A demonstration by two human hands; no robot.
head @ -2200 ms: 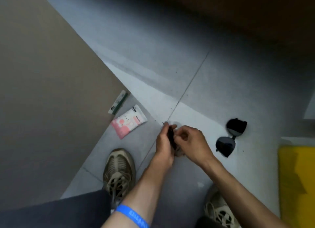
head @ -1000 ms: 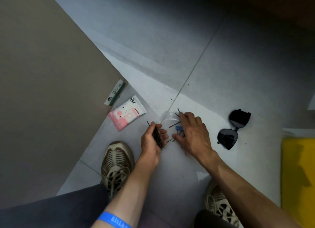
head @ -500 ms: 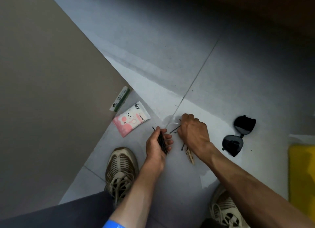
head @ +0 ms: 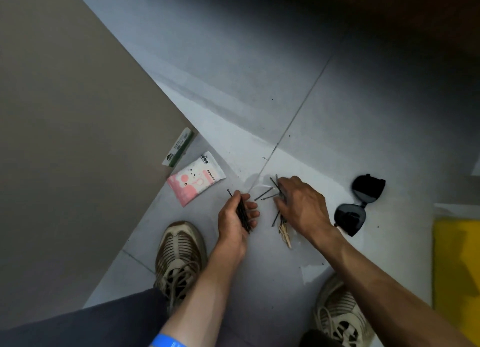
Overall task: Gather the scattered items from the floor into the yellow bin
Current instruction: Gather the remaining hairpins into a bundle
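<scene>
We see loose black hairpins (head: 265,194) on grey floor, black sunglasses (head: 359,207) lying right of them, yellow bin (head: 457,268) at far right.

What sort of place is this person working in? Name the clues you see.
Probably an indoor room in a home or office, though the frame cannot settle which. The clues are the grey tiled floor with grout lines, the flat taupe panel like a cabinet or door side, and personal items such as sunglasses.
</scene>
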